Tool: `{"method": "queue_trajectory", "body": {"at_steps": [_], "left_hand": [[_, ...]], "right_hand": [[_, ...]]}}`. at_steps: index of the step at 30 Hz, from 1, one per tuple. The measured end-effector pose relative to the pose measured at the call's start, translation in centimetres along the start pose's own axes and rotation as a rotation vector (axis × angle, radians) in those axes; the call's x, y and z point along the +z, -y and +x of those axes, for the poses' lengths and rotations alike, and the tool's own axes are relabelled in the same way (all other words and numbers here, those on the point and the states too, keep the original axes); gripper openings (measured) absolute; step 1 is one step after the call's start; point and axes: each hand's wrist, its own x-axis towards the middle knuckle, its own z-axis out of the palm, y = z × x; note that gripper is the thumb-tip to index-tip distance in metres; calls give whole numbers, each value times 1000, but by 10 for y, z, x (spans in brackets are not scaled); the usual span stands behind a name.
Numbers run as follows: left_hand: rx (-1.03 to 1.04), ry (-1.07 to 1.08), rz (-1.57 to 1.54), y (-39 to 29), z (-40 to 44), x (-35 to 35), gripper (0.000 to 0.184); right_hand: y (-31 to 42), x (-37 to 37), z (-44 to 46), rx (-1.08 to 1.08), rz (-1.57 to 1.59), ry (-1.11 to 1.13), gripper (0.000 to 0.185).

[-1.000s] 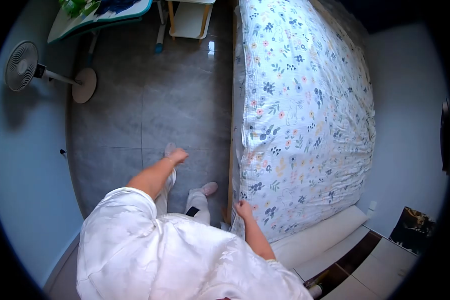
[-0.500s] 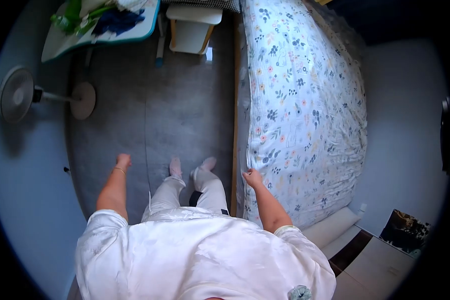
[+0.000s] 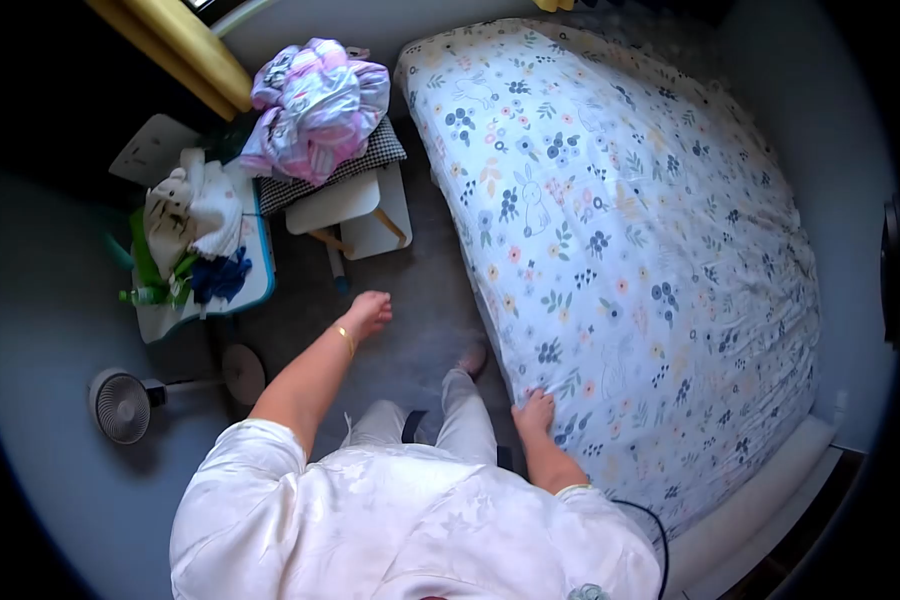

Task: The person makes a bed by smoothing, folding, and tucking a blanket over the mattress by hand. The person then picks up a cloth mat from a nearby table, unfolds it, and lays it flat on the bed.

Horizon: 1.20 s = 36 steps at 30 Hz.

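My left hand [image 3: 370,312] hangs in the air over the floor, its fingers curled in with nothing seen in them; a gold-coloured bangle [image 3: 345,341] circles that wrist. On the other side, my right hand [image 3: 535,410] touches the near left edge of the bed, on the fitted sheet [image 3: 610,270]. Its fingers look apart and lie on the cloth, the thumb toward the edge. The sheet is white with flowers, leaves and rabbit outlines, smooth in the middle and wrinkled along the wall side.
A white stool [image 3: 345,208] stands ahead, near a checked cushion [image 3: 382,150] bearing a bundled pink-purple bedding heap [image 3: 320,110]. Left of it, a small table [image 3: 260,250] holds a plush toy [image 3: 185,205] and dark blue cloth [image 3: 220,277]. A standing fan [image 3: 122,405] is by the left wall.
My view has turned and moved forward along the bed, bringing the bedding heap and plush toy into sight. My left hand has swung forward; my right hand stays at the bed's edge.
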Motion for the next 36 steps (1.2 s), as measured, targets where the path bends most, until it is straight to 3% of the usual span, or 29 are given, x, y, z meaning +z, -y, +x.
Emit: {"method": "queue_trajectory", "body": {"at_steps": [4, 9, 13, 15, 16, 19, 20, 23, 24, 26, 27, 30, 33, 35, 36], "left_hand": [[-3, 26, -168, -95, 54, 58, 43], [-110, 47, -169, -138, 137, 123, 51], [-142, 197, -108, -156, 178, 151, 47], [-169, 169, -213, -159, 209, 162, 39], [-197, 163, -291, -151, 245, 156, 37], [-154, 147, -470, -161, 242, 143, 29], [-194, 147, -483, -161, 263, 130, 27], [-102, 72, -487, -196, 269, 109, 26], [-125, 149, -495, -209, 269, 100, 29], [-112, 181, -405, -239, 251, 94, 27], [-107, 202, -362, -250, 248, 92, 27], [-81, 209, -440, -276, 245, 88, 29], [-8, 177, -464, -295, 264, 76, 27], [41, 89, -443, -304, 270, 71, 27], [168, -26, -290, -303, 274, 68, 30]], "right_hand": [[20, -20, 14, 92, -108, 69, 68], [23, 2, 34, 200, -184, 46, 56], [32, 2, 34, 268, -137, -17, 43], [33, 7, 31, 296, 5, -153, 26], [29, 14, 31, 321, 17, -145, 25], [24, 25, 25, 433, 143, -156, 27], [29, 27, 26, 608, 230, -124, 38], [53, 37, 39, 1308, 437, -428, 50], [50, 37, 44, 1657, 797, -421, 58], [39, 44, 49, 1668, 1894, -597, 51], [32, 51, 45, 1529, 2457, -689, 48], [7, 77, 36, 1408, 2414, -567, 49], [-48, 151, 9, 1460, 2462, -516, 42], [-30, 102, -9, 1585, 1940, -677, 44], [-9, 65, -15, 1631, 1585, -715, 45]]}}
